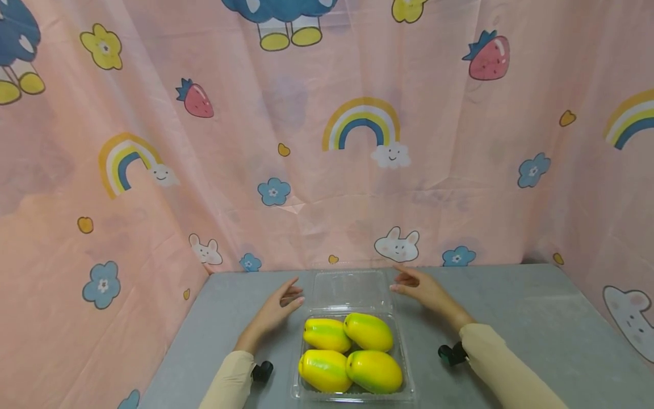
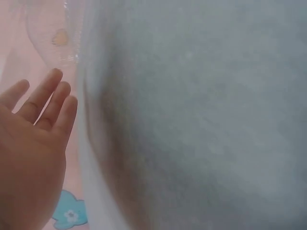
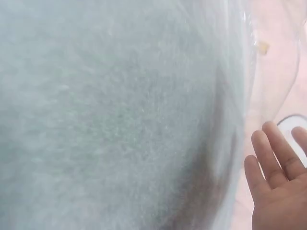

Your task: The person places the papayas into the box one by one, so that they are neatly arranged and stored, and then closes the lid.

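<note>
A clear plastic clamshell box (image 1: 295, 382) stands on the table with its transparent lid (image 1: 349, 287) swung up at the back. Four would be several: inside lie several yellow-green mangoes (image 1: 374, 372) in two rows. To the left of the lid hovers my left hand (image 1: 278, 309), fingers extended and holding nothing. My right hand (image 1: 421, 289) is on the lid's other side, likewise with nothing in it and its fingers loosely stretched toward the lid. In the left wrist view the fingers (image 2: 45, 103) are spread near the lid's edge; the right wrist view shows the right fingers (image 3: 273, 158) similarly apart.
A grey table (image 1: 521, 329) carries the box. Behind it and on both sides hangs a pink curtain (image 1: 317, 227) printed with rainbows, flowers and strawberries. Small dark wrist cameras (image 1: 262, 372) are strapped at both sleeves.
</note>
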### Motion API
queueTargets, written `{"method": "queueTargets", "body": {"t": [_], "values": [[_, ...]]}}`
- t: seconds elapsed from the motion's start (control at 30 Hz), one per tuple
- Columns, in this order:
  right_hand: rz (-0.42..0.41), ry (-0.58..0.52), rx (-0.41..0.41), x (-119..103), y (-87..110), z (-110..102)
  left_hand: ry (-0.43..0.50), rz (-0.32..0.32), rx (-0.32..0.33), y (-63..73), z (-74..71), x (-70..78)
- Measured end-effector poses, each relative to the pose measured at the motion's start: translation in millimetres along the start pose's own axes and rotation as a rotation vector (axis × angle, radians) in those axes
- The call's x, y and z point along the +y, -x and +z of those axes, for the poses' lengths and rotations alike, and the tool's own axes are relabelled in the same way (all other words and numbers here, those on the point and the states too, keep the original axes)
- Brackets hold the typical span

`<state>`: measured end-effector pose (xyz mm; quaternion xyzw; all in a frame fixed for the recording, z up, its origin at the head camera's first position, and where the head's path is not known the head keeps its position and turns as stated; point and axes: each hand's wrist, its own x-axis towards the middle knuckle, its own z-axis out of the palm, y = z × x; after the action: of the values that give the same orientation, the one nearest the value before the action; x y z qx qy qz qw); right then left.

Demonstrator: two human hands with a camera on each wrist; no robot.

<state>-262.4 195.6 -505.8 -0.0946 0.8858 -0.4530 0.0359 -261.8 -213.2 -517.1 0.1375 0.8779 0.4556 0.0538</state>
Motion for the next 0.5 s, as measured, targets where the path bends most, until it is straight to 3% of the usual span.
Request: {"method": "queueTargets", "body": {"t": [0.23,0.5], "values": [[0.028,0.001,-0.056,9,-10.1,-1,0.007,-0.009,-0.025,-12.7,3.3,-0.9],[-0.007,0.002,-0.13,10,-12.2,-1,-0.027,-0.049,-0.076,-24.0,3.5,-2.6]]}}
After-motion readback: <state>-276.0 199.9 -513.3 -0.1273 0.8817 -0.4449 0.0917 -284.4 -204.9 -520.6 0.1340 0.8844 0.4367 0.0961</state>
